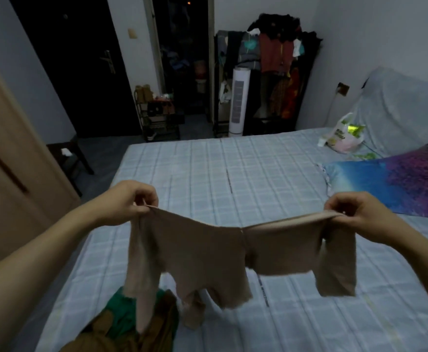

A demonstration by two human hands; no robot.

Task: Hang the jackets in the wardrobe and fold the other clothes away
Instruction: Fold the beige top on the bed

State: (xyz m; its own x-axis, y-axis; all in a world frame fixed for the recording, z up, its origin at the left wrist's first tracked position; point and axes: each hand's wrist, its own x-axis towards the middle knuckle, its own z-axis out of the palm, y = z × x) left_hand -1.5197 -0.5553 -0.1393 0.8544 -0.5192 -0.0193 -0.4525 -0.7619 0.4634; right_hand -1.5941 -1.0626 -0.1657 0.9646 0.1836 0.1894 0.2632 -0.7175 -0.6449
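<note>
Both hands hold one beige garment [208,252] up in the air over the bed [271,174], stretched between them by its upper edge. At about nine o'clock of the garment, the left hand [129,199] has its fingers curled and pinches the left end of that edge against the thumb; at about three o'clock, the right hand [352,214] pinches the right end in the same manner. The cloth sags between the two grips, and its sleeves or legs, I cannot tell which, hang down at either side, the left one dangling to six o'clock, where it reaches a heap of green and brown clothes [131,323] at the near edge of the bed. A blue and purple pillow [398,184] lies on the bed at three o'clock, beyond the right hand and apart from it. Farther off at one o'clock, a white plastic bag [342,135] bears green print too blurred to read. At twelve o'clock, past the foot of the bed, stands an open clothes rack [271,59] crowded with hanging garments, with a white tower fan [238,102] just in front of it.
</note>
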